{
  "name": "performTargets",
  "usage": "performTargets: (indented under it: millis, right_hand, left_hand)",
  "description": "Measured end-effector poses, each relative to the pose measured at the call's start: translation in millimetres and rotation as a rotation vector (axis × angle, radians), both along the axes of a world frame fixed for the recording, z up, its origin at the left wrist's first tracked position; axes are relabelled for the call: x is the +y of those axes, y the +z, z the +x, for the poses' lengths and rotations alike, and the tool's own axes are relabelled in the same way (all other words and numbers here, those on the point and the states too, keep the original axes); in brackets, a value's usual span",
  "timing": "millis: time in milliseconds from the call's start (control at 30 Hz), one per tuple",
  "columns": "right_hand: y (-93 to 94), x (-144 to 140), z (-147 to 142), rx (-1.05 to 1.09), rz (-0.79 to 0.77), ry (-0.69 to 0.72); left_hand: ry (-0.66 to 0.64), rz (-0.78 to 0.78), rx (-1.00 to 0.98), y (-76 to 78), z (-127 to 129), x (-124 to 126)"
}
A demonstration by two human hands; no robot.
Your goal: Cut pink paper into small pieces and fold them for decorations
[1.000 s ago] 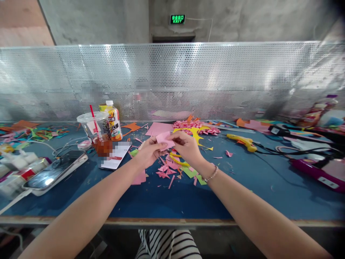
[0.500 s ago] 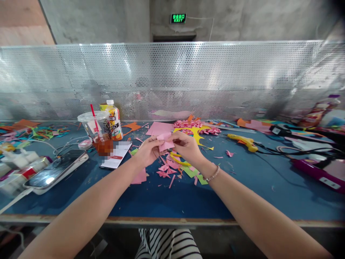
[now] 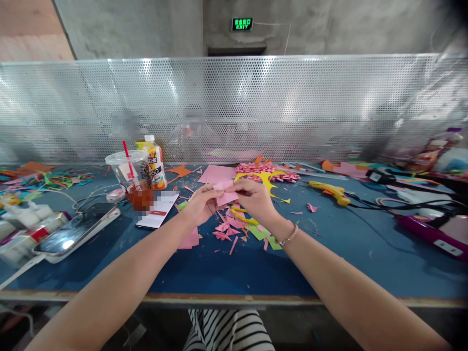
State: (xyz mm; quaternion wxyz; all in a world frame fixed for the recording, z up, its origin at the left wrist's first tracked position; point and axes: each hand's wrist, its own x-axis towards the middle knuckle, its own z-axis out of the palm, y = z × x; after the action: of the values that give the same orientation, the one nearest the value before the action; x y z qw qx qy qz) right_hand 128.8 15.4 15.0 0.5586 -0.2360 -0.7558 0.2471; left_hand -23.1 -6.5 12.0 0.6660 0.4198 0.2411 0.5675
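Both hands meet above the middle of the blue table [image 3: 219, 263] and pinch one small folded piece of pink paper [image 3: 224, 194]. My left hand [image 3: 202, 204] grips its left edge with thumb and fingers. My right hand [image 3: 256, 199], a bead bracelet on its wrist, holds the right edge. Under the hands lie yellow-handled scissors [image 3: 242, 218] among pink and green paper scraps [image 3: 224, 230].
A plastic cup with a red straw [image 3: 131, 180] and a juice bottle [image 3: 155, 163] stand at left, beside a phone [image 3: 78, 229] and a card. Pink sheets, pink paper flowers [image 3: 261, 169] and a yellow cutout lie behind. A yellow glue gun [image 3: 327, 191], cables and a perforated metal screen [image 3: 234, 107] are nearby.
The pink paper has been folded smaller and drawn a little lower between the fingers. Both hands stay in nearly the same place.
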Motion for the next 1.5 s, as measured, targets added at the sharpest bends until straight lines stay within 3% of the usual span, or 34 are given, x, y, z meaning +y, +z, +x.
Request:
performTargets:
  millis: [200, 567, 800, 1033, 1233, 1500]
  right_hand:
    - [1.0, 0.2, 0.4, 0.03, -0.06, 0.061]
    - [3.7, -2.6, -2.9, 0.036, -0.217, 0.124]
    - [6.0, -2.6, -2.9, 0.016, -0.281, 0.235]
    - [3.1, 0.8, -2.0, -0.018, -0.258, 0.193]
    - [2.6, -0.2, -0.8, -0.002, -0.14, 0.097]
    - [3.1, 0.6, -0.3, 0.046, -0.241, 0.201]
  left_hand:
    - [-0.049, -0.059, 0.023, -4.3, -4.7, 6.1]
    - [-0.102, -0.014, 0.06, -5.7, -8.2, 9.3]
    - [-0.055, -0.004, 0.046, -1.4, -10.4, 6.9]
    - [-0.055, 0.027, 0.064, -2.8, -10.8, 9.0]
    - [-0.05, 0.045, 0.067, -5.0, -8.7, 10.6]
    - [-0.056, 0.005, 0.023, -4.2, -7.1, 8.9]
